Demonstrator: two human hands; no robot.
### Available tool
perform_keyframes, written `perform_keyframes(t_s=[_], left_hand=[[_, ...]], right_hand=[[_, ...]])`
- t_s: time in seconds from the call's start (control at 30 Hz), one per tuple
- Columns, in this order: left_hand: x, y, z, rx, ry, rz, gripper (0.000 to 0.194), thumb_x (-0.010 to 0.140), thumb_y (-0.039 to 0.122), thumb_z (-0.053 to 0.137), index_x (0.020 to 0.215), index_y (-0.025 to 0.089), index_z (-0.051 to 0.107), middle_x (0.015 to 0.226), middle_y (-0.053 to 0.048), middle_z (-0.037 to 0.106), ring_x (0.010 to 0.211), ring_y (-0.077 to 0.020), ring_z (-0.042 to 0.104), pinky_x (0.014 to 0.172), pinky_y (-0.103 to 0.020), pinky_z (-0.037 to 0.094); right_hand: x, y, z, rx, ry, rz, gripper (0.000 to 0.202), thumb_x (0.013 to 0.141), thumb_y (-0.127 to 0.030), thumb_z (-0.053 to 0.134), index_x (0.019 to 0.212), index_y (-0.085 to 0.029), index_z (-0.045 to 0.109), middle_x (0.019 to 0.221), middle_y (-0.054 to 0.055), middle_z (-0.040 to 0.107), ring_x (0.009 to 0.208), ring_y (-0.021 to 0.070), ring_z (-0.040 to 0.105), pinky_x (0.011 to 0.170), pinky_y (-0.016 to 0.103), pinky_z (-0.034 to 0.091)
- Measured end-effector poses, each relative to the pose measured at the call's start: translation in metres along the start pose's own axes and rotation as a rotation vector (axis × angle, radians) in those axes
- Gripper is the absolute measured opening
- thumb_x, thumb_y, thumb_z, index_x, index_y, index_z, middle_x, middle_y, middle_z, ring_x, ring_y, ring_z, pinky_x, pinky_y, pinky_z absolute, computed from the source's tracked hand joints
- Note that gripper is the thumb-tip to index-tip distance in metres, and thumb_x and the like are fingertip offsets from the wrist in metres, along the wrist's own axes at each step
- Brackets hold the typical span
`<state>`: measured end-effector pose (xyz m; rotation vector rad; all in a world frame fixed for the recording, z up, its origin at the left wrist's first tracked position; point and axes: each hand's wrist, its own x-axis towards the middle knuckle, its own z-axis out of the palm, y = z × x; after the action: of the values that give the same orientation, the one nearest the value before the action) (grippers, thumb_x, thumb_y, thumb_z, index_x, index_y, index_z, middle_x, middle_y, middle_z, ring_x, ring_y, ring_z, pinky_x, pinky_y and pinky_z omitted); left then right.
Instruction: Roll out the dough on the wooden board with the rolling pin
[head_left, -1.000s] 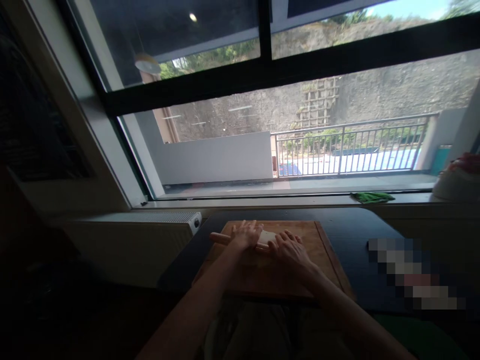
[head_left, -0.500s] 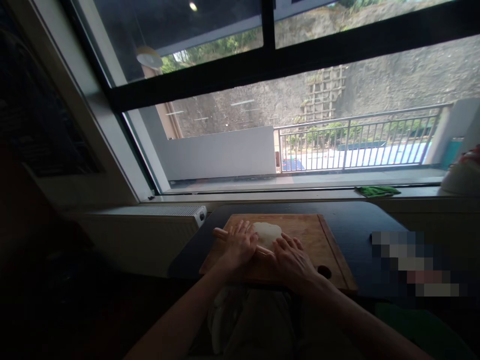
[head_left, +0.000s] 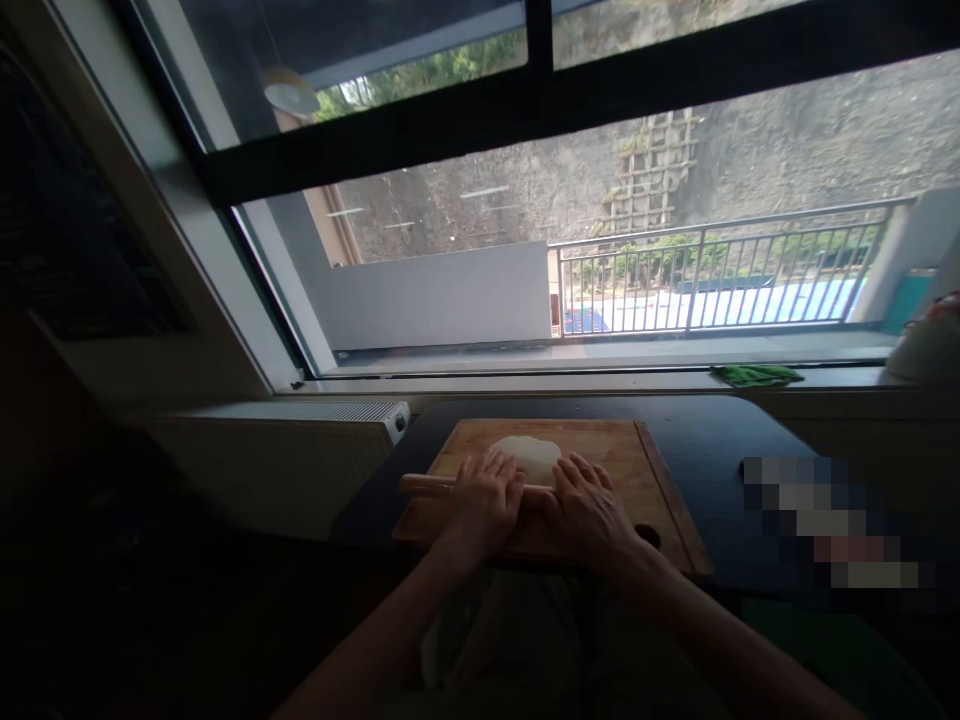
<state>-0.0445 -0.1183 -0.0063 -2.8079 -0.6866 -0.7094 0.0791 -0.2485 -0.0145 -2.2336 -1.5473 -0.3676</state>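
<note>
partly btwn l/r fingers (head_left: 579,474): dough (head_left: 531,455)

dark table (head_left: 697,440) | wooden board (head_left: 615,450) (grooved near right edge) | pixelated item (head_left: 832,520)

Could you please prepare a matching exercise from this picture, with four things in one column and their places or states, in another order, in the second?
Things:
1. rolling pin
2. dough
3. green cloth
4. radiator

Places or states:
A. on the windowsill
B. long and round, under the left hand and the right hand
C. to the left of the dark table
D. pale and flattened, on the wooden board

Right pairs: 1-B, 2-D, 3-A, 4-C
</note>
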Motion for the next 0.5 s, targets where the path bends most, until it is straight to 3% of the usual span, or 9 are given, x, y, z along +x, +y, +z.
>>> perform_keyframes(t_s=[0.07, 0.13, 0.37, 0.43, 0.5], left_hand=[[-0.016, -0.001, -0.004, -0.008, 0.003, 0.049, 0.045, 0.095, 0.035, 0.026, 0.133, 0.019, 0.045, 0.137, -0.008, 0.046, 0.131, -0.0243, 0.033, 0.108, -0.046, 0.022], [-0.016, -0.004, -0.003, -0.009, -0.002, 0.068, 0.047, 0.095, 0.035, 0.027, 0.135, 0.017, 0.042, 0.139, -0.009, 0.045, 0.131, -0.0240, 0.034, 0.108, -0.045, 0.023], [0.051, -0.010, 0.010, -0.010, -0.158, -0.086, 0.043, 0.094, 0.037, 0.028, 0.124, 0.021, 0.054, 0.128, -0.006, 0.056, 0.121, -0.0242, 0.046, 0.101, -0.043, 0.032], [0.052, -0.009, 0.009, -0.016, -0.167, -0.087, 0.042, 0.094, 0.036, 0.028, 0.122, 0.020, 0.055, 0.126, -0.007, 0.057, 0.118, -0.0243, 0.048, 0.099, -0.043, 0.034], [0.036, -0.007, 0.005, -0.019, -0.130, -0.062, 0.042, 0.094, 0.035, 0.027, 0.121, 0.020, 0.057, 0.127, -0.007, 0.056, 0.120, -0.0241, 0.046, 0.102, -0.042, 0.031]], right_hand=[[-0.009, -0.003, -0.001, -0.006, 0.006, -0.021, 0.051, 0.094, -0.043, 0.027, 0.129, -0.011, 0.047, 0.137, 0.012, 0.045, 0.131, 0.0252, 0.028, 0.107, 0.042, 0.017], [-0.004, -0.004, -0.001, -0.014, 0.002, -0.011, 0.053, 0.094, -0.044, 0.026, 0.128, -0.010, 0.049, 0.137, 0.013, 0.045, 0.132, 0.0261, 0.027, 0.107, 0.043, 0.017], [0.057, 0.002, 0.004, -0.009, -0.066, 0.158, 0.053, 0.094, -0.044, 0.024, 0.113, -0.011, 0.061, 0.138, 0.016, 0.042, 0.130, 0.0282, 0.031, 0.104, 0.046, 0.021], [0.054, -0.001, 0.004, -0.005, -0.059, 0.138, 0.052, 0.094, -0.044, 0.024, 0.115, -0.011, 0.060, 0.138, 0.015, 0.043, 0.131, 0.0271, 0.030, 0.105, 0.045, 0.020], [0.038, -0.008, 0.004, 0.000, -0.035, 0.090, 0.051, 0.094, -0.043, 0.025, 0.120, -0.012, 0.056, 0.137, 0.014, 0.044, 0.132, 0.0263, 0.028, 0.105, 0.044, 0.019]])
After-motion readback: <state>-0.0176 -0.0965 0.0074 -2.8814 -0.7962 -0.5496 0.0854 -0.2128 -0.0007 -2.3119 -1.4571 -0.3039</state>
